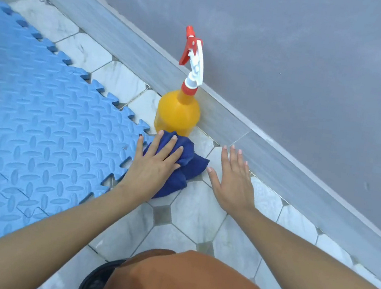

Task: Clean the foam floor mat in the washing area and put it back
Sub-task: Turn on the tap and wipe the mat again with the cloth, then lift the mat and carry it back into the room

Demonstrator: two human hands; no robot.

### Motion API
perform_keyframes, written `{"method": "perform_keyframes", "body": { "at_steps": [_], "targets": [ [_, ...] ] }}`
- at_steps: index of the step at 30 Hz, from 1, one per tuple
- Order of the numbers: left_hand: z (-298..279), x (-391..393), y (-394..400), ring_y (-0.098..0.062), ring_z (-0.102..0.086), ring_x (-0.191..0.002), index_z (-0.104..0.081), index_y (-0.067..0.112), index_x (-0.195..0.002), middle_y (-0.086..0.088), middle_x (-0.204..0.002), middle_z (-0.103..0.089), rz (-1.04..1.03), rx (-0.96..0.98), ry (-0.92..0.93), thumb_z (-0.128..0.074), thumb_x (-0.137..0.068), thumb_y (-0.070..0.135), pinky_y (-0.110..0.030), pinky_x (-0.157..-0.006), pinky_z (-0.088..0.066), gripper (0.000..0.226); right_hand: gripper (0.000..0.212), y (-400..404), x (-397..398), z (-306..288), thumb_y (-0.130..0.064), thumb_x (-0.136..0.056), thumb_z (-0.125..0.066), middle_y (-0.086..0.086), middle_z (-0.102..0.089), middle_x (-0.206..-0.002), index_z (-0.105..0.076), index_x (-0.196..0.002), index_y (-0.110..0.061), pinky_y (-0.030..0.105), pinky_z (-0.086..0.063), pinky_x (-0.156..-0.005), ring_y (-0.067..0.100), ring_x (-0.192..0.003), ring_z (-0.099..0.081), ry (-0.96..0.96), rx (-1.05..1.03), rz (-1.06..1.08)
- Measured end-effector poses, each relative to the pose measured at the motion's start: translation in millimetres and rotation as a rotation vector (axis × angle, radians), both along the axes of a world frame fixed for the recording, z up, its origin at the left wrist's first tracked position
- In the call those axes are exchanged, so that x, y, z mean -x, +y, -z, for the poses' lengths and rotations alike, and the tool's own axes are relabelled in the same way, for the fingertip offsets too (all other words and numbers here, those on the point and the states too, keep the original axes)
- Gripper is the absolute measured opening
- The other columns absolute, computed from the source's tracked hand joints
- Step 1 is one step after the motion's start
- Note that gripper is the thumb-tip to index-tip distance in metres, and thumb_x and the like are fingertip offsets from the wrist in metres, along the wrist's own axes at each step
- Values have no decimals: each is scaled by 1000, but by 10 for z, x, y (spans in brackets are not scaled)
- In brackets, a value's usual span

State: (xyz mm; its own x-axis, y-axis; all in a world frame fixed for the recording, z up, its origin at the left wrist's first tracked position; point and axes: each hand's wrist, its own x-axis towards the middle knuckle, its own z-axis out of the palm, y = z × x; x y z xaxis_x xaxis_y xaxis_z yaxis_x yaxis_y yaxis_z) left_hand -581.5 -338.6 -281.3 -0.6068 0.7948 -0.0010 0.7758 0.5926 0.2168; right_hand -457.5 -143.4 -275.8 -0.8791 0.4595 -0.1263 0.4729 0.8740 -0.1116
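Note:
The light blue foam floor mat [37,130], made of interlocking puzzle tiles with a raised pattern, lies flat on the tiled floor at the left. A dark blue cloth [188,165] is bunched on the floor just off the mat's right corner. My left hand [156,161] rests on top of the cloth, fingers spread over it, at the mat's edge. My right hand [233,178] lies flat on the floor tiles to the right of the cloth, fingers apart and holding nothing.
A yellow spray bottle [179,111] with a red and white trigger stands upright just behind the cloth, against the grey skirting [278,160] and wall. White marble-look floor tiles [194,219] surround the mat. My knee in orange fabric [203,287] fills the bottom.

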Motion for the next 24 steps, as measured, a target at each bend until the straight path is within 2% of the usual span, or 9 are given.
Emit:
{"method": "perform_keyframes", "body": {
  "at_steps": [1,3,8,10,13,18,21,24],
  "targets": [
    [16,2,-2,-39,-39,-134,-51,16,-135,-9,-145,-45,-35,75,26,-35,-95,41,-67,-101,-28,50,74,-12,5,-10,-60,-97,-15,4,-2,-165,-6,-157,-19,38,1,-122,21,-152,4,9,3,4],
    [18,36,-77,-39,-31,-139,-41,17,-142,-9,-151,-37,-76,94,46,-22,-95,53,-66,-107,-19,62,74,-47,14,-14,-60,-96,-15,4,-1,-165,-5,-157,-19,37,2,-122,20,-152,5,16,21,8],
    [20,238,-465,-36,-29,-140,-38,14,-144,-12,-152,-34,-139,75,91,-18,-96,54,-61,-111,-18,66,75,-323,135,-35,-61,-95,-13,3,-1,-165,-5,-157,-18,34,2,-122,17,-152,5,19,35,-134],
    [20,351,-730,-36,-31,-140,-38,12,-144,-13,-152,-35,-212,60,110,-19,-96,53,-60,-111,-20,66,76,-543,293,-65,-61,-95,-13,2,-5,-165,-9,-157,-17,31,3,-121,17,-152,2,35,51,-236],
    [-34,555,-1263,-37,-29,-140,-34,11,-146,-14,-153,-31,-394,46,127,-18,-96,53,-59,-112,-17,67,72,-968,663,-76,-57,-98,-23,1,-6,-165,-10,-157,-17,30,2,-121,16,-152,1,67,70,-425],
    [-175,856,-2393,-39,-26,-141,-29,11,-148,-16,-155,-26,-716,43,189,-20,-95,53,-60,-111,-15,67,77,-1773,1624,-27,-63,-95,-14,5,-8,-165,-11,-157,-17,43,-8,-124,23,-152,-1,84,112,-634],
    [-262,973,-3115,-39,-21,-142,-24,12,-149,-16,-156,-21,-915,70,205,-21,-96,53,-63,-110,-12,67,76,-2174,2298,-21,-64,-94,-17,8,-13,-164,-18,-156,-21,51,-16,-120,30,-151,-9,114,91,-668],
    [-281,940,-3862,-40,-16,-143,-21,13,-150,-15,-158,-18,-1107,123,191,-32,-96,53,-67,-108,-11,68,74,-2443,2790,30,-65,-93,-22,9,-14,-164,-19,-155,-26,57,-18,-118,32,-151,-11,105,99,-630]
  ]
}}
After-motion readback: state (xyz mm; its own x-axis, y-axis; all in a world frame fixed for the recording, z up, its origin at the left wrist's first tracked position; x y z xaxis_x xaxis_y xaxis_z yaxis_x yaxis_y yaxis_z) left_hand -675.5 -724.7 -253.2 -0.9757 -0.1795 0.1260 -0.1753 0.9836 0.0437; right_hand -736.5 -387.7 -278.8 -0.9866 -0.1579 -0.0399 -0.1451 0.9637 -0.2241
